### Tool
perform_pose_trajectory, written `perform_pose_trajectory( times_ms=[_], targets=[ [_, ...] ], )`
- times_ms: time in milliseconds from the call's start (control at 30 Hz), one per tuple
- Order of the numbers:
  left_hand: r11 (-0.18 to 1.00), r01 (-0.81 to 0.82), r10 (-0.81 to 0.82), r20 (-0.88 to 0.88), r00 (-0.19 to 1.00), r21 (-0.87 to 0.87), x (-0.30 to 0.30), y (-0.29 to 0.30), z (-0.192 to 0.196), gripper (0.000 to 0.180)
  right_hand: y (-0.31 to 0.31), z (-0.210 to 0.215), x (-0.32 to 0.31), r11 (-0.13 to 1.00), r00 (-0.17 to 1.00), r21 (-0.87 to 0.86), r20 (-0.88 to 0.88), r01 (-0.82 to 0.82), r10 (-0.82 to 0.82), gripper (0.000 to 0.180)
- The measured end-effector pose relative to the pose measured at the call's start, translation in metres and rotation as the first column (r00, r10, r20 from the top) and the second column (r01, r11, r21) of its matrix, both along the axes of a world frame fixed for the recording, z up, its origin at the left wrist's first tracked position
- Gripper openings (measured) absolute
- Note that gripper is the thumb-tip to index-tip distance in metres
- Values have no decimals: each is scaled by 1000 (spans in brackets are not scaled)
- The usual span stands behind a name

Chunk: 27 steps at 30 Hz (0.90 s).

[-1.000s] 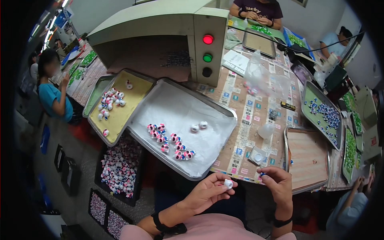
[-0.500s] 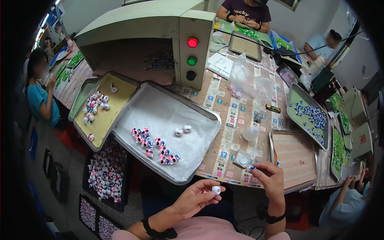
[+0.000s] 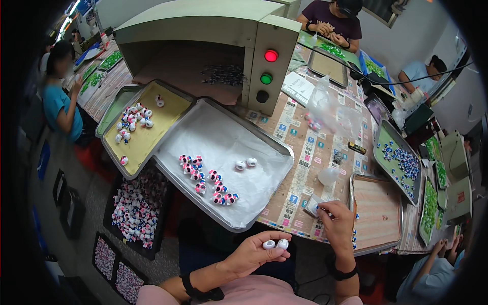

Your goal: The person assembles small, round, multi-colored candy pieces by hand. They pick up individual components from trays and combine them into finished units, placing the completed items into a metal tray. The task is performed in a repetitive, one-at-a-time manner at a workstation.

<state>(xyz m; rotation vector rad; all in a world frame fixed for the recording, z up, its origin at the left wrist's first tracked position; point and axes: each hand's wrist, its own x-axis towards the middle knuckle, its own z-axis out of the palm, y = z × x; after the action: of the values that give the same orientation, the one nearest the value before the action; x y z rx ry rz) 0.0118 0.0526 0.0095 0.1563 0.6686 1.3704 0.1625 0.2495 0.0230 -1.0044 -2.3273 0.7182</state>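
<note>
My left hand (image 3: 254, 255) is closed around two small round white pieces (image 3: 282, 244) with dark spots, held at its fingertips over the table's front edge. My right hand (image 3: 337, 223) is pinched at a small white dish (image 3: 311, 205) on the table, with a tiny blue piece (image 3: 318, 207) at the fingertips. To the left, a metal tray (image 3: 218, 137) lined with white paper carries two plain white pieces (image 3: 245, 163) and a group of pink, blue and white pieces (image 3: 216, 185).
A yellow-lined tray (image 3: 152, 152) with more pieces stands by the oven-like machine (image 3: 272, 76) with lit lamps. A pink-lined tray (image 3: 378, 213), a tray of blue parts (image 3: 401, 157), a clear bag (image 3: 325, 107) and a white bottle (image 3: 328, 176) lie right. Co-workers sit around.
My right hand has moved left and down to the white dish with the blue piece. In my left hand, two white pieces now show at the fingertips. The view has shifted slightly.
</note>
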Motion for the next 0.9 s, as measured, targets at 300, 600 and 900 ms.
perform_pose_trajectory(
  times_ms=[300, 600, 900],
  targets=[
    [1000, 2, -1, 68, 998, -17, 0, 5, -2, 32, 3, -3, 0, 999, 999, 44, 41, -25, 23, 12],
    [999, -26, 28, 84, 996, -20, 2, 7, -9, 32, -15, 16, 6, 980, 987, -196, -151, 18, -48, 13],
    [998, -42, 44, 50, 998, -37, 4, 11, -7, 37, -56, 28, 14, 837, 935, -518, -355, -174, -25, 17]
  ],
)
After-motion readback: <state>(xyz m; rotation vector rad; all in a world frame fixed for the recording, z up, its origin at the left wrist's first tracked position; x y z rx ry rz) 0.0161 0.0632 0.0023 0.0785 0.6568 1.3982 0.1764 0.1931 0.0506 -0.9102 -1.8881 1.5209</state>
